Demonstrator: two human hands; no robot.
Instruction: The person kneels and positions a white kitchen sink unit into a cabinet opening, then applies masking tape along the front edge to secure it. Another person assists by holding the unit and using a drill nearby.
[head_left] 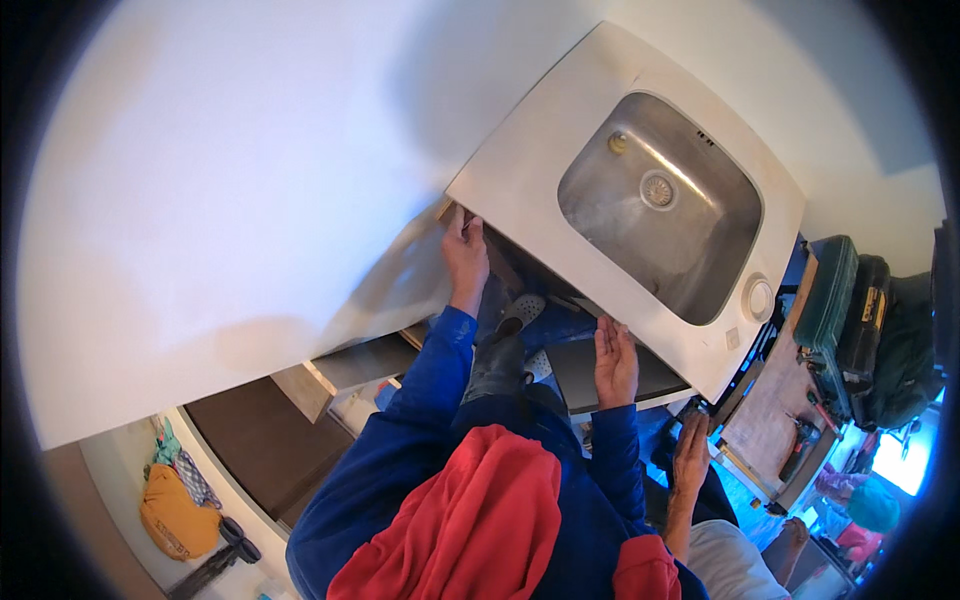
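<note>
Bunching its fingers narrow, left hand (467, 262) is touching the countertop (535, 150) at its corner left of the sink (650, 205); can't tell what it's holding. Right hand (616, 372) is touching the edge nearside of sink, fingers extending loosely. Countertop is surrounding sink.

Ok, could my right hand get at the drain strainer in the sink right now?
Probably yes: nothing covers the drain strainer, and the metal sink basin is open from above. Your right hand, at the near edge of the white countertop, would first have to come up over that edge.
</note>
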